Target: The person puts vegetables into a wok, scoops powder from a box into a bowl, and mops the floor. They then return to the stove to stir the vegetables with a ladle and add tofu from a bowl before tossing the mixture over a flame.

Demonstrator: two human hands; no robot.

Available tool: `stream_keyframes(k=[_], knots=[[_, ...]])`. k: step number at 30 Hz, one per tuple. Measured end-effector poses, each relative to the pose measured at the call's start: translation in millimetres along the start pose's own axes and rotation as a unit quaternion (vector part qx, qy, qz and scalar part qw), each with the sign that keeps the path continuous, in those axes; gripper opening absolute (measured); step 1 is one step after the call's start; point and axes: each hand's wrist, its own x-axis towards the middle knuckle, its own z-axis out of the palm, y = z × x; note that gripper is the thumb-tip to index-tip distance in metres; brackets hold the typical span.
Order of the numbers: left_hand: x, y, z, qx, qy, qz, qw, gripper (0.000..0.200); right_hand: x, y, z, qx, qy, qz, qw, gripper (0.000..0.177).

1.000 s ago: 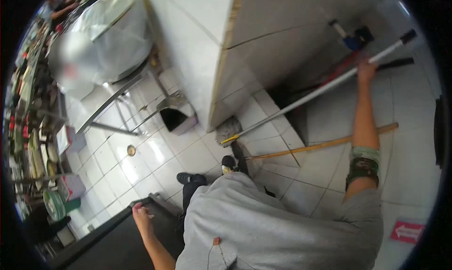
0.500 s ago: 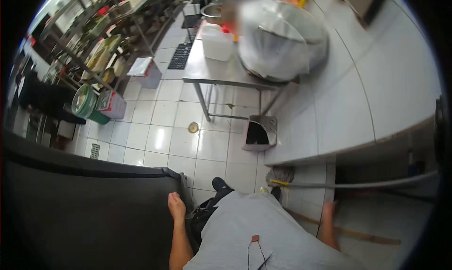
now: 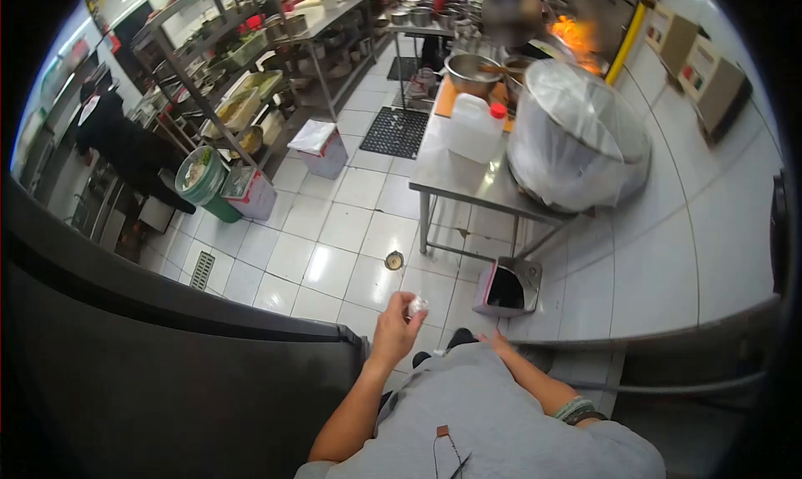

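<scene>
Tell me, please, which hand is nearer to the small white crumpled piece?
Left. The left hand holds the small white crumpled piece; the right hand is apart from it, lower in the picture and farther right, by the grey shirt.

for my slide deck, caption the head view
The left hand pinches a small whitish piece above a tiled kitchen floor; flames rise in the background.

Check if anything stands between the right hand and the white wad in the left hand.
Nothing visible does: floor shows in the gap between the right hand and the white wad, which the left hand holds.
</scene>
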Motion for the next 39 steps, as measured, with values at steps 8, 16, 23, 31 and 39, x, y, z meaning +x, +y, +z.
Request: stream_keyframes(k=[8, 16, 23, 31, 39], knots=[[45.1, -16.4, -20.6, 0.005, 0.067, 0.046, 0.997, 0.033, -89.0, -238.6, -97.6, 0.231, -0.274, -0.362, 0.861, 0.045], [118.1, -16.0, -79.5, 0.059, 0.087, -0.032, 0.994, 0.043, -49.2, -376.0, -89.6, 0.086, -0.398, -0.391, 0.826, 0.035], [92.2, -69.9, -132.6, 0.037, 0.307, -0.154, 0.938, 0.047, 24.7, -457.0, -46.7, 0.072, -0.249, -0.450, 0.855, 0.045], [71.4, -134.1, -161.2, 0.031, 0.424, -0.324, 0.845, 0.038, 53.4, -560.2, -21.1, 0.078, -0.328, -0.435, 0.835, 0.037], [96.3, -205.5, -194.5, -0.026, 0.524, -0.363, 0.771, 0.031, 131.8, -624.5, -49.4, 0.044, -0.248, -0.404, 0.879, 0.026]])
